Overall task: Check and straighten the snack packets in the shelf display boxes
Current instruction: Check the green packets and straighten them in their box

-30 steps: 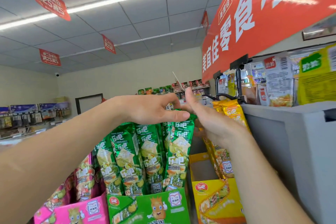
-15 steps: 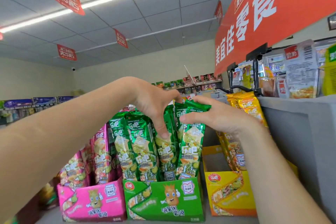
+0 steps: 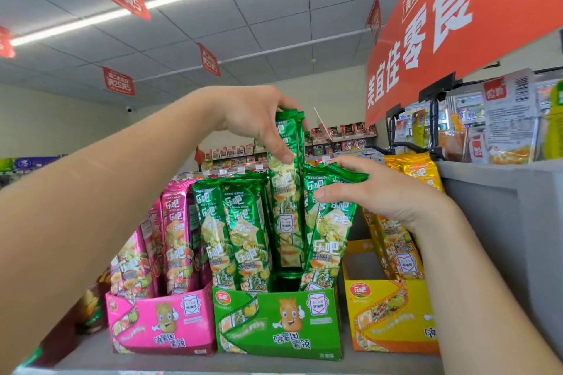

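A green display box (image 3: 274,323) stands on the shelf with several tall green snack packets upright in it. My left hand (image 3: 259,122) grips one or two green packets (image 3: 288,207) by the top and holds them raised above the others, their lower ends over a gap in the box. My right hand (image 3: 371,189) holds the tops of the green packets (image 3: 330,231) at the box's right side, which lean to the right. More green packets (image 3: 234,222) stand on the left side of the box.
A pink display box (image 3: 158,326) of pink packets stands to the left, a yellow box (image 3: 387,316) of yellow packets to the right. A grey shelf unit (image 3: 499,222) rises at the right, with hanging snack bags and a red banner (image 3: 457,18) above.
My left hand has taken hold of a green packet's top and lifted it above the row. My right hand moved down onto the right-hand packets. The view dropped toward the boxes.
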`<state>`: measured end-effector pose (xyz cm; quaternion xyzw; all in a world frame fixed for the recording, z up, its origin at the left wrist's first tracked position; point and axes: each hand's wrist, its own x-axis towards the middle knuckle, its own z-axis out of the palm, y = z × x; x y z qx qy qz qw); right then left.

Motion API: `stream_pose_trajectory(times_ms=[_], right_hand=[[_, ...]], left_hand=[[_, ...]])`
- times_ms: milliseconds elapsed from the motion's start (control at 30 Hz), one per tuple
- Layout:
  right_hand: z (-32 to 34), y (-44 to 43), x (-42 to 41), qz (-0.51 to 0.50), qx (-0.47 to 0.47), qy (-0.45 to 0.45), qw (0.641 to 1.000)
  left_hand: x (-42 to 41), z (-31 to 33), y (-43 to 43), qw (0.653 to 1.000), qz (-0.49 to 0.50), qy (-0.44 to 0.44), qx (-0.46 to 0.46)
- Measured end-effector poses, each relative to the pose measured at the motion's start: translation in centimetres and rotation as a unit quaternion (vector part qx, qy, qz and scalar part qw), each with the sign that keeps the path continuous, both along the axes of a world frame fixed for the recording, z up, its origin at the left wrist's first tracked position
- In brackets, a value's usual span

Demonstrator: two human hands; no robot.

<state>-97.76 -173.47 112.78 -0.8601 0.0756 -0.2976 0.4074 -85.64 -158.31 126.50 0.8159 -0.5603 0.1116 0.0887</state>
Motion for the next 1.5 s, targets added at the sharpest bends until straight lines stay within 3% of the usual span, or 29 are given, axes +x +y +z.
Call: stream_pose_trajectory(times_ms=[200,400,600,700,833,967,1067,1200,1300,1400,1500], right_hand=[[0.4,-0.1,-0.3,0.004,-0.042,0.011,0.999],[1.1,0.6,0.7,0.099,0.065,-0.007,0.993],[2.5,2.1,0.9,-0.026,-0.034,0.002,0.999],[2.6,3.1,0.6,-0.083,-0.103,-0.08,0.988],[2.2,4.9,-0.4,-0.167,-0.217,-0.198,0.941],[0.3,7.0,-1.5,-0.215,-0.319,-0.283,0.879],[-1.9,9.4,-1.4,-0.225,-0.374,-0.316,0.842],[-5.2,13.1,-0.5,-0.207,-0.364,-0.264,0.869],[-7.1,14.9,0.6,-0.216,-0.363,-0.172,0.89],[-8.6,15.4,1.5,-0.22,-0.344,-0.136,0.903],[-9.4,15.7,1.8,-0.238,-0.328,-0.145,0.903]], left_hand=[[1.4,-3.8,-2.1,0.996,0.024,0.01,0.085],[2.2,-5.7,-2.7,0.986,0.039,-0.071,0.144],[2.3,-5.6,-2.8,0.968,0.106,-0.051,0.223],[2.1,-4.9,-2.5,0.967,0.093,-0.014,0.235],[0.4,-3.3,0.4,0.99,-0.011,0.063,0.123],[-0.9,-3.8,5.5,0.988,-0.086,-0.086,-0.095],[-1.2,-7.0,9.2,0.979,-0.088,-0.14,-0.115],[0.5,-10.3,10.3,0.966,-0.079,-0.197,-0.145],[1.1,-10.7,10.3,0.962,-0.115,-0.149,-0.196],[1.6,-10.1,10.7,0.962,-0.126,-0.103,-0.219],[1.4,-10.0,11.0,0.925,-0.18,-0.046,-0.332]])
